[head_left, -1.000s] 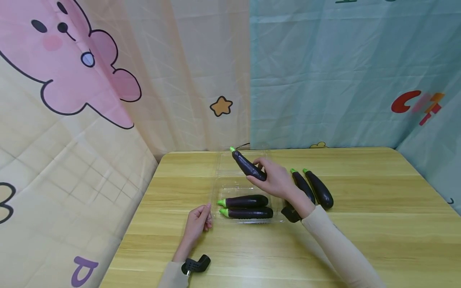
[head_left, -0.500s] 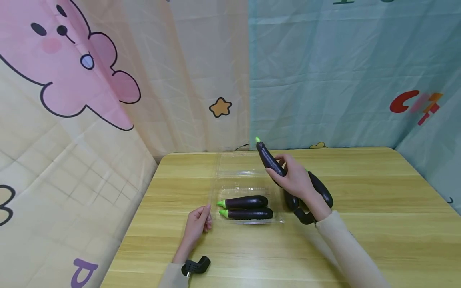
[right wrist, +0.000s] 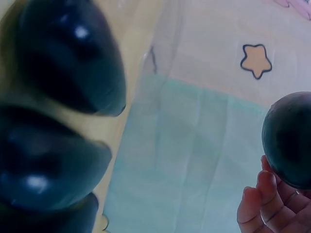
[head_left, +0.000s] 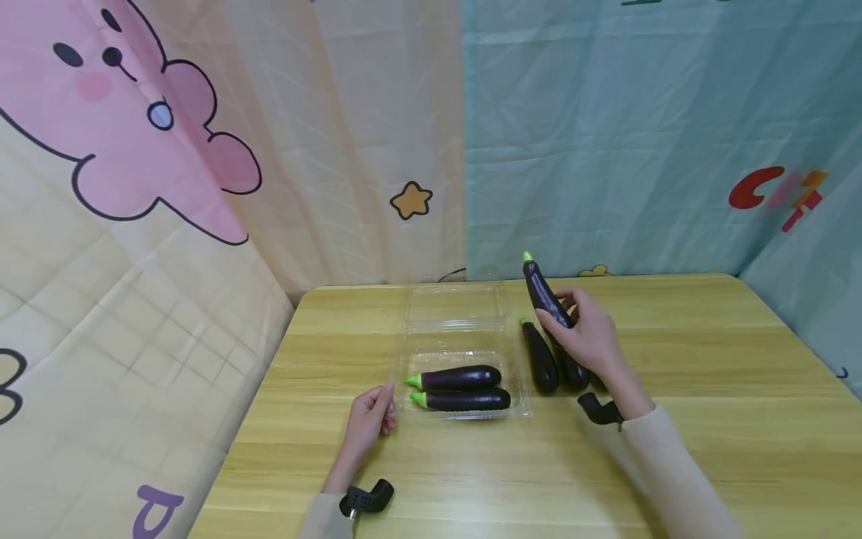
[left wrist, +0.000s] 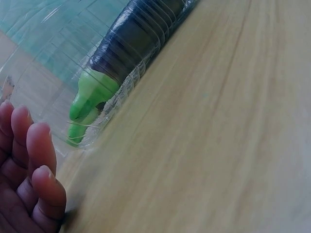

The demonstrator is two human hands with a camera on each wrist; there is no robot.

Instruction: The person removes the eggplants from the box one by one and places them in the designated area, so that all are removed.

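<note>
My right hand [head_left: 589, 333] grips a dark purple eggplant [head_left: 544, 288] by its thick end, green stem up and tilted away, raised above the table. Beneath and beside it lie more eggplants: one [head_left: 539, 358] in plain sight, another [head_left: 572, 368] partly covered by my hand. In the right wrist view, dark rounded ends of eggplants [right wrist: 73, 53] fill the left side. Two eggplants [head_left: 465, 399] lie side by side in a clear plastic container [head_left: 518, 374], stems left. My left hand [head_left: 370, 413] holds the container's left rim, fingers curled; its thumb is unclear in the left wrist view.
The container's lid [head_left: 454, 303] is folded back toward the rear of the wooden table [head_left: 323, 344]. Patterned curtains [head_left: 572, 150] hang behind the table and along its sides.
My right hand has carried the eggplant rightward, from over the container to over the eggplants on the right, tipping it more upright. The left hand and container have stayed in place.
</note>
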